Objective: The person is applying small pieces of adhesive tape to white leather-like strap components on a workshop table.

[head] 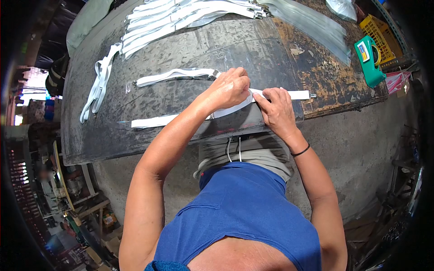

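Note:
A flat white strap (152, 121) with a metal clip (312, 96) at its right end lies along the table's near edge, its left part seemingly in a clear plastic sleeve. My left hand (232, 86) pinches near the strap's middle, its fingertips partly hidden by the hand. Close beside it, my right hand (278, 110) has thumb and fingers on the same strap, left of the clip. Just beyond my left forearm rests a shorter folded white strap (179, 74), metal fittings at both ends. Farther left is a loose looped white strap (101, 79).
Several white straps with metal clips (169, 25) are piled at the far side of the dark worn table (112, 139). Right of them lie clear plastic sleeves (312, 28). A green tape dispenser (368, 61) stands at the right edge by a yellow plastic crate (378, 37).

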`<state>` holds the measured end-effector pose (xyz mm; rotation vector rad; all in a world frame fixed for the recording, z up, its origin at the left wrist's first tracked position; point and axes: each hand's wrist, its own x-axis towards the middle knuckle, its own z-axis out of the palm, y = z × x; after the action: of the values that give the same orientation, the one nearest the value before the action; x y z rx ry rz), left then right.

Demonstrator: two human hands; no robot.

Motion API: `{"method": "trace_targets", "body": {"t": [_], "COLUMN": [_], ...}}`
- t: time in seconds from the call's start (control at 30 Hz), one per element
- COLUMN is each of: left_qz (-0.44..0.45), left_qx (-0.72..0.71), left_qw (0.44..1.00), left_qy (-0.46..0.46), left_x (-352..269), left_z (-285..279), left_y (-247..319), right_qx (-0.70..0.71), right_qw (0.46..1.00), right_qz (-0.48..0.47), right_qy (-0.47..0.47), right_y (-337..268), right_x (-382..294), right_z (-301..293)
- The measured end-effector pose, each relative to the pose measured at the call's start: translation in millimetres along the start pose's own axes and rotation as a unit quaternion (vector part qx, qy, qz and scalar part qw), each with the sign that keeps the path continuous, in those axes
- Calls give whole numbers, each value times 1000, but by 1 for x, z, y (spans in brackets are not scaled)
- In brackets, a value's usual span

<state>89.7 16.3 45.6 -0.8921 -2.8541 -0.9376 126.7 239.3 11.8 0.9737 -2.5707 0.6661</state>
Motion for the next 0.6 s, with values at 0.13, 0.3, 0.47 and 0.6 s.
{"method": "trace_targets", "body": {"t": [0.13,0.3,0.47,0.6], "left_qz": [10,1,-30,-39], "left_qx": [77,111,75,35], "left_qw": [995,989,992,996], "left_qy": [-57,-94,-96,-76], "left_x": [8,12,9,5], "left_z": [2,6,7,9], "left_y": [1,2,-5,-13], "right_qx": [-1,12,12,42], "right_qw": [1000,1000,1000,999], "right_qz": [0,5,8,26], "right_qy": [5,3,9,8], "right_y": [1,3,3,2], "right_x": [0,-3,-3,-1], "right_z": [2,4,4,2]}}
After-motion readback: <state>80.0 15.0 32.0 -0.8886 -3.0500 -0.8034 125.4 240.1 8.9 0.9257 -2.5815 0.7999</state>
